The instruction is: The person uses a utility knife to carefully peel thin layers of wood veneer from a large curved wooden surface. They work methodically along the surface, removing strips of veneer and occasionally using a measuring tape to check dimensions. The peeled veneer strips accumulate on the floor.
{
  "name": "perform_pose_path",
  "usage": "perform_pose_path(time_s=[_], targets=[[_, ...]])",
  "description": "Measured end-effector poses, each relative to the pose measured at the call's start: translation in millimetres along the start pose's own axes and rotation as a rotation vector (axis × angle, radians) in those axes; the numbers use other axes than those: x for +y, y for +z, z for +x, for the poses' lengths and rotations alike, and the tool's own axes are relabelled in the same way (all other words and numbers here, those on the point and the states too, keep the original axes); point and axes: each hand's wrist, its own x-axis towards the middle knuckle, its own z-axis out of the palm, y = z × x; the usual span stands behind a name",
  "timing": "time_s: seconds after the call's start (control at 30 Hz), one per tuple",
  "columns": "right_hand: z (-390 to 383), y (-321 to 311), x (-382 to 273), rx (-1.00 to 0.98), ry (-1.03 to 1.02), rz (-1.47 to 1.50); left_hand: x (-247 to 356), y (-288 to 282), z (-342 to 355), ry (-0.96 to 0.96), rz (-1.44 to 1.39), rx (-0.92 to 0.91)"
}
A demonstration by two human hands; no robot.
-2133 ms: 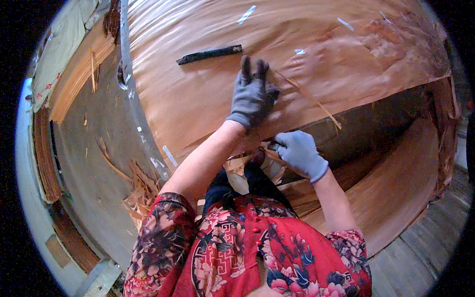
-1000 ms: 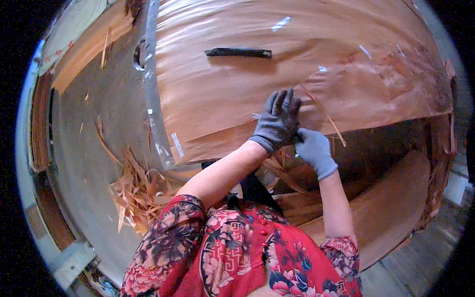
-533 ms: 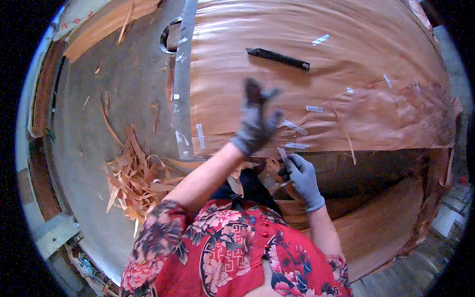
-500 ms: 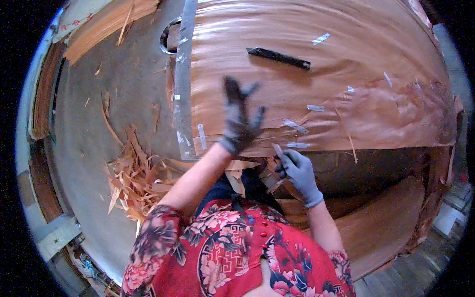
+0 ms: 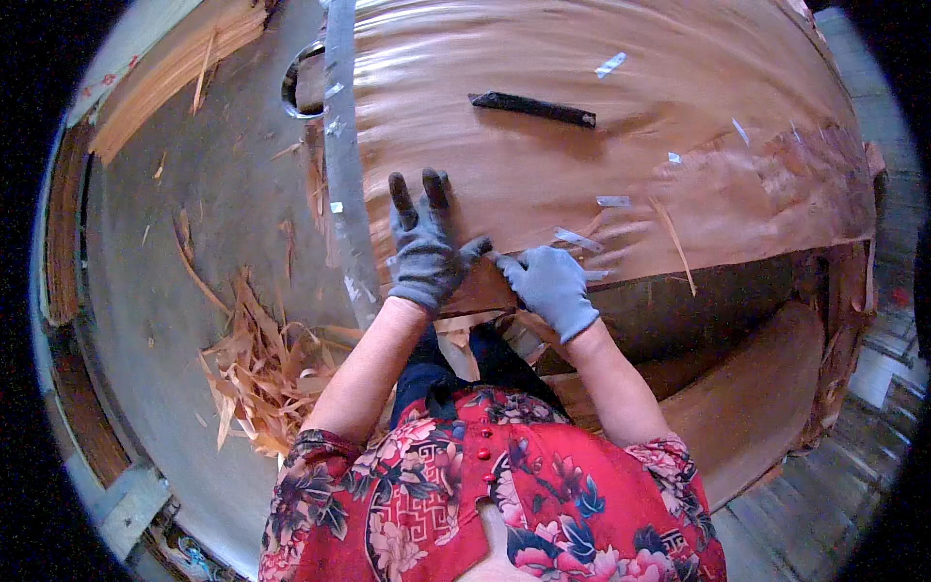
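Note:
My left hand (image 5: 424, 242), in a grey glove with dark fingertips, lies spread on a thin brown wood veneer sheet (image 5: 504, 184) near its front left corner. Close by, my right hand (image 5: 551, 286), gloved in grey too, is bent over the sheet's near edge. Its index finger points at my left thumb, almost touching it. The other fingers are curled under, and whatever they hold is hidden. Short pale tape strips (image 5: 578, 241) are stuck on the veneer just right of my right hand.
A long black tool with a slanted end (image 5: 533, 109) lies on the veneer. A grey strip (image 5: 341, 145) runs along the sheet's left side, near a tape roll (image 5: 291, 82). Veneer scraps (image 5: 267, 364) are heaped at left. A dark gap (image 5: 698, 306) opens below the sheet's right front edge.
My left hand has come down from above the sheet and lies flat on it. My right hand, earlier pinching a thin strip, has moved up and left to the sheet's edge.

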Motion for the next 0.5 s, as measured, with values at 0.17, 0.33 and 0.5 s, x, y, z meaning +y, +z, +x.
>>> perform_pose_path(time_s=[0.17, 0.33, 0.5], targets=[[-13, 10, 18, 0.075, 0.053, -0.093, 24, 10, 15, 0.203, -0.176, 0.068], [-35, 26, 13, 0.253, -0.060, -0.054, 60, 35, 23, 0.185, 0.023, -0.040], [-82, 69, 0, 0.048, -0.331, 0.146, 60, 40, 26, 0.215, 0.172, -0.043]])
